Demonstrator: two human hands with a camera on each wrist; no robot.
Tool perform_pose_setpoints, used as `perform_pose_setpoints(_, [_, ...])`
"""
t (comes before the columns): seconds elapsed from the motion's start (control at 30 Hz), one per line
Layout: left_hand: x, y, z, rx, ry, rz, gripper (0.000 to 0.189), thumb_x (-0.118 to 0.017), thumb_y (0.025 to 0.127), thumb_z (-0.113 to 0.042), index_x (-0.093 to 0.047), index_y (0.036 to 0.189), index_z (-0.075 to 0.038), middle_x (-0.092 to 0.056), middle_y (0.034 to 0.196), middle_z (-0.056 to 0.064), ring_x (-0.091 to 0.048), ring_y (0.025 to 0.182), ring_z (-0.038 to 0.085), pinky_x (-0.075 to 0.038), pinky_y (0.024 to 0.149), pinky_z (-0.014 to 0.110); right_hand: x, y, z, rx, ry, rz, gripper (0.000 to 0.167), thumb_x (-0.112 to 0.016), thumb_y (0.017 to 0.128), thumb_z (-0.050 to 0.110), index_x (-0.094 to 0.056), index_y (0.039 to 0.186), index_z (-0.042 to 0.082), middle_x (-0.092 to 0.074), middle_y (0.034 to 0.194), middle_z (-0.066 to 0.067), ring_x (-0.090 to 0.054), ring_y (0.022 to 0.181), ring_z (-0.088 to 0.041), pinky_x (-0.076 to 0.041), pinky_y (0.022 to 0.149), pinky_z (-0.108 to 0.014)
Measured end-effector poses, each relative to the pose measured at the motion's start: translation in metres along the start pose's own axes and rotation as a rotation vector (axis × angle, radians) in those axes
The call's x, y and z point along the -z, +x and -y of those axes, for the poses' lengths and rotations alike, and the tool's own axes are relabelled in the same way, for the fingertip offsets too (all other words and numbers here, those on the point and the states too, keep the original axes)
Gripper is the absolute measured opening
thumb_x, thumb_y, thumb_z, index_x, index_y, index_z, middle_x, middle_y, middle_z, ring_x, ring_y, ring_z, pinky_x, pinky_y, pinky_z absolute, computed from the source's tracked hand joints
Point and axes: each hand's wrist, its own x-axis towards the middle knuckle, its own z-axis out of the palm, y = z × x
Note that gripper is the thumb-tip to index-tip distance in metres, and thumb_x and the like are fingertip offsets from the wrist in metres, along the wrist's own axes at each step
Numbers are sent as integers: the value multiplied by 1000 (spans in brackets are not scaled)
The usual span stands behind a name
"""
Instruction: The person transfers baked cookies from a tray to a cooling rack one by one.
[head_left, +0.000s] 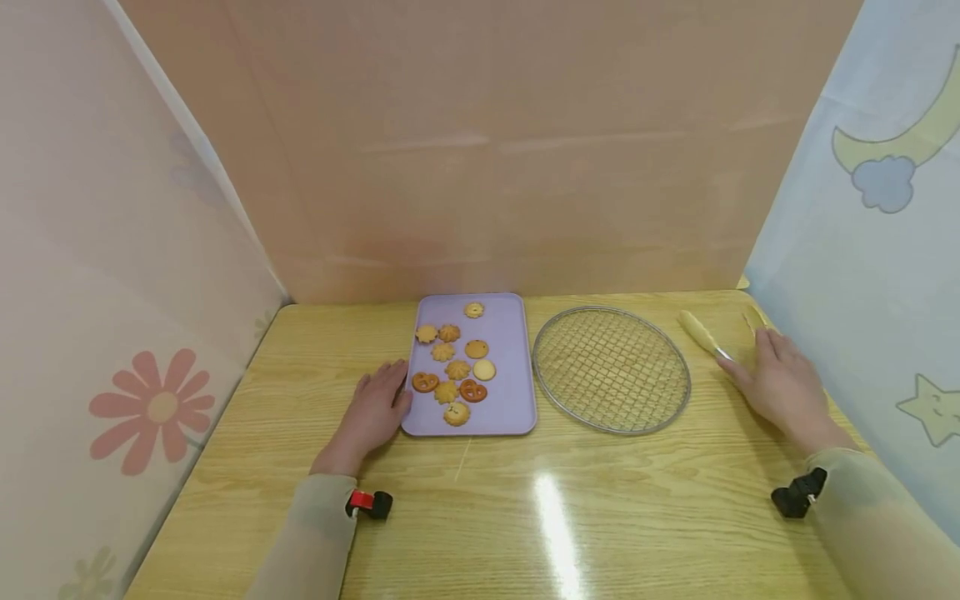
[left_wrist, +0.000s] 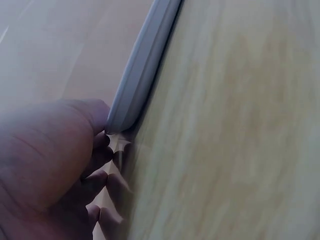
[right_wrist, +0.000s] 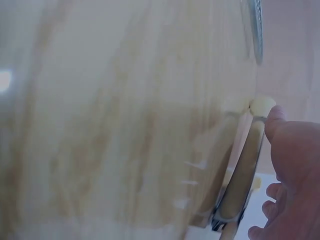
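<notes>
A lilac tray (head_left: pixel 506 333) lies on the table, with several biscuits (head_left: pixel 457 370) and two pretzels (head_left: pixel 473 391) spread over it. At its left side rests my left hand (head_left: pixel 375 408), relaxed. The thumb touches the tray's rim (left_wrist: pixel 135 75) near a corner in the left wrist view. On the right, my right hand (head_left: pixel 787 387) holds spread metal tongs (head_left: pixel 722 354) with cream tips, thumb on one arm and fingers by the other. The hand hides part of the tongs in the head view; one arm (right_wrist: pixel 245 170) shows in the right wrist view.
Between the tray and the tongs lies a round wire rack (head_left: pixel 611 371). A tan panel (head_left: pixel 487 167) stands along the table's back edge. Patterned side panels rise at the left (head_left: pixel 112 292) and right (head_left: pixel 885 275). The wooden table (head_left: pixel 450 517) reflects a bright light strip.
</notes>
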Motion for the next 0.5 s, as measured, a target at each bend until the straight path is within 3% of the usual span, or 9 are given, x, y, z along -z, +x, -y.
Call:
perform_pose_setpoints(0.43, [-3, 1, 1, 20, -13, 9, 60, -55, 115, -20, -41, 166, 6, -42, 171, 24, -30, 163, 46, -13, 133, 68, 2, -6, -20, -46, 44, 54, 102, -42, 116, 59, -5, 164, -22, -15, 160, -56, -17, 148, -73, -21, 118, -81])
perform_pose_setpoints(0.5, [-2, 0, 1, 16, -15, 3, 59, -55, 114, -19, -41, 166, 6, -42, 171, 25, -30, 163, 46, -13, 132, 68, 2, -7, -19, -48, 59, 49, 99, -45, 115, 58, -13, 163, -22, -20, 158, -55, -23, 145, -73, -25, 115, -81])
